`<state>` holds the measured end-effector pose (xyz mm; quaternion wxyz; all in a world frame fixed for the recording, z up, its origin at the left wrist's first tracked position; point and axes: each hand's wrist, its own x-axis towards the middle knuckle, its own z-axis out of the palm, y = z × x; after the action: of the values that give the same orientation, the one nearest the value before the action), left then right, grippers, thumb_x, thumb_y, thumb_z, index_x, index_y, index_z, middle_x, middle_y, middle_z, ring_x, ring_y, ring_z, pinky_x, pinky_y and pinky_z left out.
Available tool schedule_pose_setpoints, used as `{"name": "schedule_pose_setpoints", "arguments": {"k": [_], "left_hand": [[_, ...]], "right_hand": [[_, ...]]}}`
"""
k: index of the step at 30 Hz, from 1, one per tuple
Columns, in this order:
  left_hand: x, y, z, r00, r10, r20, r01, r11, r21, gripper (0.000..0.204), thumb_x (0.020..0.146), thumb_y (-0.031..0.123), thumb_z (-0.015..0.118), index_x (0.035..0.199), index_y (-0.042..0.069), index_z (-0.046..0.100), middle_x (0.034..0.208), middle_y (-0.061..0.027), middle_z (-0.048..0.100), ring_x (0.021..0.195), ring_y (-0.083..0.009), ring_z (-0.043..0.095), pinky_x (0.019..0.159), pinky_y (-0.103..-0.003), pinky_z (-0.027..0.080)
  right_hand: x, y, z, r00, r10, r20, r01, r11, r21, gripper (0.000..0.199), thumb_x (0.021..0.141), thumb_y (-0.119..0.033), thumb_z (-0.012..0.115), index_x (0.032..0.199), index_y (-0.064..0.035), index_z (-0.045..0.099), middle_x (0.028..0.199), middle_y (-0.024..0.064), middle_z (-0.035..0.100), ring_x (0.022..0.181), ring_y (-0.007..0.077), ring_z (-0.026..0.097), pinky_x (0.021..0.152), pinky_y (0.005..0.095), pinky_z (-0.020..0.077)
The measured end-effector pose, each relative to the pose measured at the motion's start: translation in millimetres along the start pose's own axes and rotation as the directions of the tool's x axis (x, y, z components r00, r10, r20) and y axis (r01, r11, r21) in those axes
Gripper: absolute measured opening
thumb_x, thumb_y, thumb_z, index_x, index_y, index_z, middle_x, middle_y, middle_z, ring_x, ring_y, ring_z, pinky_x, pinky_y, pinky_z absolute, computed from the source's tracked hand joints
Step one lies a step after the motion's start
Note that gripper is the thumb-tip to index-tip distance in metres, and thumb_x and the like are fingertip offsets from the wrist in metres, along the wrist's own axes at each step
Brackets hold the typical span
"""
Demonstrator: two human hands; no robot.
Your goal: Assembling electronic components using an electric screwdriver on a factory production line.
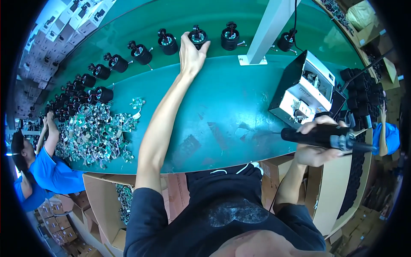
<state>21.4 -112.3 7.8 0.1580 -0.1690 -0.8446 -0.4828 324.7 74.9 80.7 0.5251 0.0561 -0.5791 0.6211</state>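
With my left arm stretched far forward, my left hand (192,55) grips a round black housing (198,37) that has a looped top bracket and a circuit board inside. It stands in a row of like housings, with one housing (167,42) to its left and another housing (230,37) to its right. My right hand (319,141) is wrapped round a black electric screwdriver (314,135), held level over the right side of the bench with its thin bit pointing left. Just beyond it stands an open-fronted white and black machine (304,90).
Loose green circuit boards (92,135) are heaped at the left of the green bench (205,111). A grey metal post (269,32) rises from the far side. Black housings (364,96) are stacked at the right. Cardboard boxes (336,192) flank me. Co-workers in blue (58,173) sit nearby.
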Motion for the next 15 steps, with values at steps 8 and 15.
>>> {"name": "schedule_pose_setpoints", "arguments": {"k": [8,15], "left_hand": [[-18.6,5.1,20.8,0.856,0.447,-0.259,-0.388,0.887,0.250,0.063,0.080,0.015,0.074,0.129,-0.006,0.041,0.131,-0.0271,0.041,0.114,-0.0440,0.048,0.090,-0.045,0.047],[1.6,11.0,53.1,0.926,0.374,0.059,-0.373,0.927,-0.019,0.035,0.079,0.010,0.074,0.108,0.001,0.058,0.120,-0.0180,0.052,0.099,-0.0342,0.057,0.086,-0.040,0.048]], "right_hand": [[-10.6,12.5,-6.6,0.997,0.022,-0.070,-0.025,0.998,-0.049,0.077,0.092,-0.073,0.028,0.138,-0.0102,0.029,0.097,0.0174,0.061,0.054,0.0157,0.060,0.049,0.0263,0.0520],[-14.3,9.6,-8.2,0.999,0.024,-0.021,-0.026,0.997,-0.069,0.078,0.092,-0.074,0.027,0.140,-0.0134,0.028,0.097,0.0165,0.059,0.054,0.0165,0.059,0.045,0.0261,0.0494]]}}
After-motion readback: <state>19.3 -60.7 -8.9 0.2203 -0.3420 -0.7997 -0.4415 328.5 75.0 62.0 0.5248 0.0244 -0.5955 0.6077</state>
